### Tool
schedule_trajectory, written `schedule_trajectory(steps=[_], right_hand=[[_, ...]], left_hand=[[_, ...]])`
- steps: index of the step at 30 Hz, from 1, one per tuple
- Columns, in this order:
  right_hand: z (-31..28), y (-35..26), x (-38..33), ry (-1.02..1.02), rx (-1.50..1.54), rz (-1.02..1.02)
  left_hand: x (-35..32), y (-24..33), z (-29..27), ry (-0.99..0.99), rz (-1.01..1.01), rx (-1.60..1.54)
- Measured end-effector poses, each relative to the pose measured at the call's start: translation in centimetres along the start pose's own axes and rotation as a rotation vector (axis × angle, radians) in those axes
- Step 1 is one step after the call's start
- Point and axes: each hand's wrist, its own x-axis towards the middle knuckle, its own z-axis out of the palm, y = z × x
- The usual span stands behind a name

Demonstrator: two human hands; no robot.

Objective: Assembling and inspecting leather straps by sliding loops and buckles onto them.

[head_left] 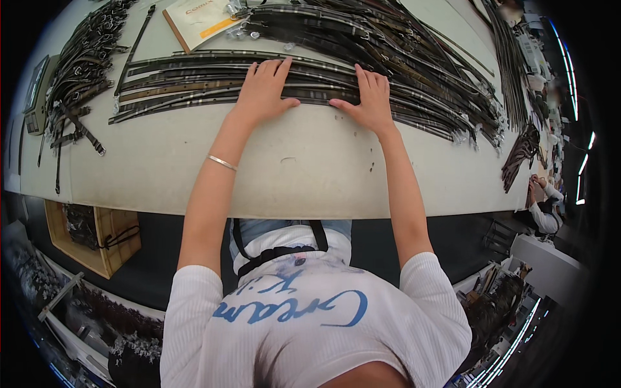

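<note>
Long dark plaid straps (pixel 194 81) lie side by side in a row across the pale work table (pixel 304 174). My left hand (pixel 264 87) rests flat on them with fingers spread, a thin bracelet on its wrist. My right hand (pixel 369 97) also presses flat on the straps a little to the right, its thumb at the nearest strap's edge. Neither hand grips anything. The straps end in small metal clips at the right (pixel 475 132).
A second pile of straps (pixel 336 29) lies farther back, beside a tan booklet (pixel 200 19). A heap of short buckled straps (pixel 81 64) sits at the left. A wooden box (pixel 97 236) stands below the table. Another person (pixel 543 207) works at the right.
</note>
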Motion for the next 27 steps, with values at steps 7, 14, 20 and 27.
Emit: schedule_trajectory(steps=[7,14,20,27], right_hand=[[0.2,1.3,-1.6,0.008,0.235,0.089],[0.1,1.0,-3.6,0.075,0.366,-0.046],[-0.3,4.1,-3.8,0.200,0.373,0.108],[-2.3,9.1,-5.9,0.160,0.119,0.235]], left_hand=[[-1.9,-0.1,1.2,0.141,0.082,-0.090],[-4.8,0.9,0.0,0.121,0.016,-0.326],[-3.0,0.4,-0.7,0.370,0.079,-0.276],[0.1,-0.5,-0.5,0.072,0.077,-0.084]])
